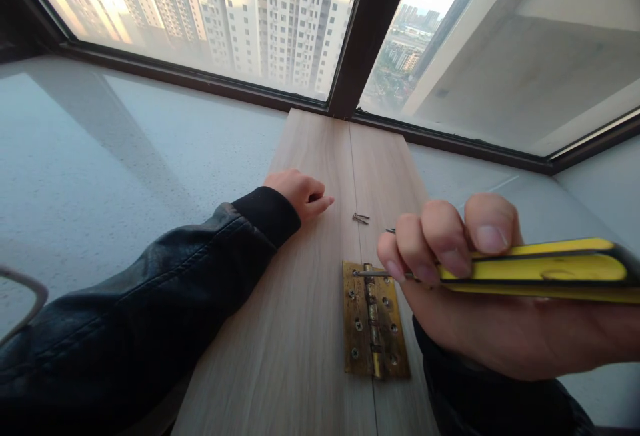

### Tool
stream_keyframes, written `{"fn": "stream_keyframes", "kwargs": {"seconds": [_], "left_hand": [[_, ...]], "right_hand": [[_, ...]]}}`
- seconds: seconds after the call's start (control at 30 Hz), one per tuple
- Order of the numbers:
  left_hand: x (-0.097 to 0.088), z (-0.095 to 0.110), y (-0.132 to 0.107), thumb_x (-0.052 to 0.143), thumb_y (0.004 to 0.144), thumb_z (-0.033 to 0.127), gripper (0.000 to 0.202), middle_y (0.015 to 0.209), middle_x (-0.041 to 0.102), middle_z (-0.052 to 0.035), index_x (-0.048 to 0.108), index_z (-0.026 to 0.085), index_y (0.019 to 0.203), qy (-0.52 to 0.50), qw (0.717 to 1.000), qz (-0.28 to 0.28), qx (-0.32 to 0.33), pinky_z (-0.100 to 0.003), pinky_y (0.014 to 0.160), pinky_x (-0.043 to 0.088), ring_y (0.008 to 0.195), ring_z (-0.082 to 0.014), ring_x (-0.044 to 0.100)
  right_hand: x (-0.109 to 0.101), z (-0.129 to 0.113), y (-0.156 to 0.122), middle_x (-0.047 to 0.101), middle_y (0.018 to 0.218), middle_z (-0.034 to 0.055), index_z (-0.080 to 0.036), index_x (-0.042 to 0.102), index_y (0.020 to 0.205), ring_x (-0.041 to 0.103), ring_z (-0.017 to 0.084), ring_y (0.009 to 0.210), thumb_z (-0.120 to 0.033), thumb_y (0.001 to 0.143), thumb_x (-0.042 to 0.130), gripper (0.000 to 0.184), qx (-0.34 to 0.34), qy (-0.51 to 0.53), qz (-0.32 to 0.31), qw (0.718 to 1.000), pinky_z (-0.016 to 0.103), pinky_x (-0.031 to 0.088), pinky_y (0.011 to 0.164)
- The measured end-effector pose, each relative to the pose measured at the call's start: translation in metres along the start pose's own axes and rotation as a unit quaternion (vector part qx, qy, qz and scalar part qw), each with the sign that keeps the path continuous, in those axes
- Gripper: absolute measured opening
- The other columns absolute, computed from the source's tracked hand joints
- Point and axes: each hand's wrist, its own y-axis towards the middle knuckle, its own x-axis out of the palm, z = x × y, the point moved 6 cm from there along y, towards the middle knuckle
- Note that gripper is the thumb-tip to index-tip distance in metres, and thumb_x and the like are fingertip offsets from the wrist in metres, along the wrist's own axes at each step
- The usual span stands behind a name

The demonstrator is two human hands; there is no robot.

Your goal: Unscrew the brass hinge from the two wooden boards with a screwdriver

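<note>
My right hand is wrapped round a yellow and black screwdriver. Its metal tip sits at the top left corner of a brass hinge. The hinge lies flat across the seam between two light wooden boards, with several screws in its holes. My left hand rests on the left board with its fingers curled under and one finger pointing right; nothing shows in it. Loose screws lie on the wood between the two hands, above the hinge.
The boards lie on a pale speckled window ledge and reach to a dark window frame. High-rise buildings show through the glass. A thin curved grey object pokes in at the left edge.
</note>
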Motion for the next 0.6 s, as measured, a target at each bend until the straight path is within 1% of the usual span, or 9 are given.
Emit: {"fn": "stream_keyframes", "kwargs": {"seconds": [0.1, 0.17, 0.3, 0.37, 0.43, 0.5, 0.53, 0.6], "left_hand": [[0.001, 0.000, 0.000, 0.044, 0.082, 0.050, 0.040, 0.056, 0.048, -0.0005, 0.055, 0.020, 0.058, -0.002, 1.000, -0.003, 0.002, -0.029, 0.053, 0.022, 0.054, -0.0131, 0.036], [0.001, 0.001, 0.000, 0.043, 0.082, 0.050, 0.039, 0.056, 0.048, -0.0005, 0.055, 0.020, 0.059, -0.001, 1.000, -0.003, 0.003, -0.029, 0.053, 0.023, 0.054, -0.0136, 0.037], [0.001, 0.000, 0.001, 0.044, 0.081, 0.049, 0.039, 0.055, 0.046, -0.0006, 0.055, 0.020, 0.058, -0.004, 1.000, 0.003, 0.005, -0.029, 0.053, 0.022, 0.053, -0.0128, 0.035], [0.001, 0.000, 0.001, 0.045, 0.081, 0.049, 0.039, 0.053, 0.045, -0.0004, 0.054, 0.019, 0.058, -0.004, 1.000, 0.004, 0.005, -0.029, 0.053, 0.021, 0.052, -0.0117, 0.032], [0.002, 0.000, 0.001, 0.045, 0.081, 0.049, 0.040, 0.053, 0.044, 0.0000, 0.054, 0.018, 0.057, -0.003, 1.000, 0.004, 0.007, -0.029, 0.053, 0.021, 0.051, -0.0110, 0.031], [0.002, -0.001, 0.001, 0.044, 0.081, 0.049, 0.040, 0.054, 0.044, 0.0001, 0.053, 0.018, 0.057, -0.002, 1.000, 0.003, 0.009, -0.029, 0.053, 0.021, 0.052, -0.0110, 0.031], [0.003, -0.001, 0.001, 0.044, 0.081, 0.049, 0.040, 0.054, 0.044, 0.0001, 0.053, 0.019, 0.057, -0.002, 1.000, 0.004, 0.009, -0.029, 0.053, 0.021, 0.052, -0.0111, 0.031], [0.003, -0.002, 0.001, 0.044, 0.081, 0.050, 0.040, 0.054, 0.044, 0.0002, 0.052, 0.019, 0.057, -0.001, 1.000, 0.008, 0.009, -0.028, 0.054, 0.021, 0.052, -0.0114, 0.032]], "right_hand": [[-0.001, 0.000, 0.002, 0.041, 0.061, -0.0040, -0.016, 0.042, 0.059, 0.043, 0.010, 0.054, -0.066, 0.063, 0.076, 0.060, -0.030, -0.006, 0.031, 0.999, 0.026, 0.037, 0.054], [-0.001, 0.000, 0.001, 0.042, 0.064, -0.0040, -0.016, 0.044, 0.060, 0.043, 0.010, 0.057, -0.061, 0.061, 0.081, 0.058, -0.038, -0.007, 0.030, 0.999, 0.025, 0.038, 0.056], [-0.008, 0.001, -0.002, 0.046, 0.068, -0.0032, -0.019, 0.057, 0.071, 0.043, 0.011, 0.060, -0.054, 0.064, 0.082, 0.044, -0.045, -0.001, 0.045, 0.998, 0.027, 0.039, 0.059], [-0.012, 0.000, -0.005, 0.049, 0.067, -0.0020, -0.020, 0.063, 0.074, 0.045, 0.012, 0.060, -0.054, 0.069, 0.079, 0.038, -0.064, -0.012, 0.042, 0.997, 0.029, 0.041, 0.063], [-0.010, 0.001, -0.008, 0.052, 0.066, -0.0003, -0.020, 0.069, 0.078, 0.048, 0.013, 0.061, -0.054, 0.078, 0.071, 0.034, -0.068, -0.024, 0.000, 0.997, 0.033, 0.044, 0.069], [-0.005, 0.004, -0.010, 0.054, 0.064, 0.0005, -0.021, 0.072, 0.086, 0.049, 0.013, 0.059, -0.053, 0.087, 0.062, 0.034, -0.055, -0.023, -0.061, 0.996, 0.036, 0.046, 0.074], [-0.002, 0.005, -0.010, 0.053, 0.060, 0.0001, -0.022, 0.073, 0.088, 0.048, 0.013, 0.056, -0.054, 0.090, 0.056, 0.037, -0.043, -0.015, -0.087, 0.995, 0.035, 0.047, 0.073], [0.006, 0.009, -0.009, 0.047, 0.050, -0.0016, -0.022, 0.073, 0.085, 0.043, 0.011, 0.046, -0.059, 0.093, 0.045, 0.047, -0.003, 0.014, -0.132, 0.991, 0.031, 0.045, 0.060]]}}
